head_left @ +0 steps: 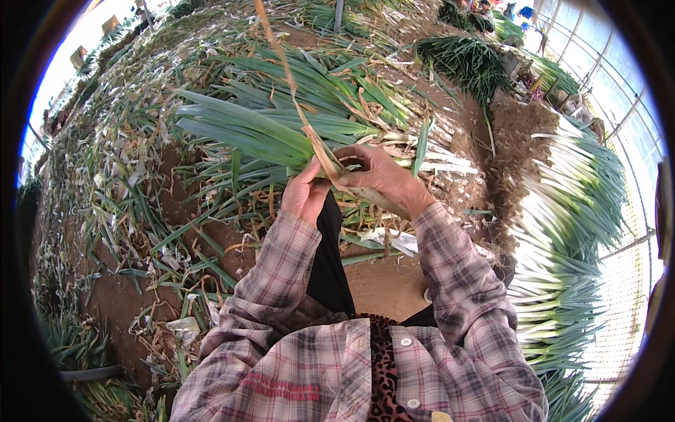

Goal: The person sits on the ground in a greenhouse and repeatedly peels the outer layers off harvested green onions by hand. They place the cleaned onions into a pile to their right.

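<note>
Both hands meet at the middle of the view around a green onion (267,137), whose broad green leaves point to the upper left and whose paler stalk runs under my right fingers. My left hand (306,188) grips it near the base of the leaves. My right hand (383,179) is curled on the stalk and a dry tan leaf (316,148), which sticks up past the top of the leaves. Behind my hands lies a loose pile of untrimmed onions (330,81) with yellowed leaves and whitish roots.
A long row of white-stemmed onions (541,281) lines the right side. Leaf litter (112,211) covers soil at the left. A dark green heap (464,60) lies at the back right, with people (479,10) beyond. Greenhouse walling (619,91) curves along the right.
</note>
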Demonstrator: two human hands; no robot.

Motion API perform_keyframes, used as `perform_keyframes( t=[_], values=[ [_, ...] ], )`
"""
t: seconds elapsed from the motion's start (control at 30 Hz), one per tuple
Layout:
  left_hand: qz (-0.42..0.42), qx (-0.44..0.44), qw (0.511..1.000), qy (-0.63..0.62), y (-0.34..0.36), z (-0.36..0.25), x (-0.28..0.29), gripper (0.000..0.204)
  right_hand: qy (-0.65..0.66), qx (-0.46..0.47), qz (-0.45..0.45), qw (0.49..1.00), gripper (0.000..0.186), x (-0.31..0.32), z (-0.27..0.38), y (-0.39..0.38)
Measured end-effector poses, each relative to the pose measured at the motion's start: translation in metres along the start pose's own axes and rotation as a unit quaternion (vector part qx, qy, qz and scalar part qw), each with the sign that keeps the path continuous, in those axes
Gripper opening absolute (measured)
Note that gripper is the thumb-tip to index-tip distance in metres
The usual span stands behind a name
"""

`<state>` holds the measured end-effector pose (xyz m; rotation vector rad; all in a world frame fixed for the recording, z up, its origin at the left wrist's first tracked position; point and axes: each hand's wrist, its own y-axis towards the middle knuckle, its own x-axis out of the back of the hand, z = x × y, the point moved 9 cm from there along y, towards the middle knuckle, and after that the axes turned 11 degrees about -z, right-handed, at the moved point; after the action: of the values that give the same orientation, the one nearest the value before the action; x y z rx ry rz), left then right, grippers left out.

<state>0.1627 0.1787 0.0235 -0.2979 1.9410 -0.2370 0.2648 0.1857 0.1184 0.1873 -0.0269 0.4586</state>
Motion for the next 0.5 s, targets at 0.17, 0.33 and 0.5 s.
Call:
perform_keyframes(
  t=[0.17, 0.33, 0.5],
  values=[
    [-0.029, -0.009, 0.999, 0.038, -0.003, 0.000, 0.003, 0.021, -0.082, 0.010, -0.038, 0.996, 0.022, 0.001, -0.006, 0.000],
    [0.015, -0.027, 0.997, 0.066, 0.003, -0.003, -0.004, 0.021, -0.161, 0.045, -0.053, 0.985, 0.013, 0.005, 0.004, 0.004],
    [0.008, -0.124, 0.989, 0.076, 0.008, -0.034, -0.016, 0.026, -0.284, 0.281, -0.035, 0.916, 0.012, -0.006, 0.038, 0.002]
  ],
)
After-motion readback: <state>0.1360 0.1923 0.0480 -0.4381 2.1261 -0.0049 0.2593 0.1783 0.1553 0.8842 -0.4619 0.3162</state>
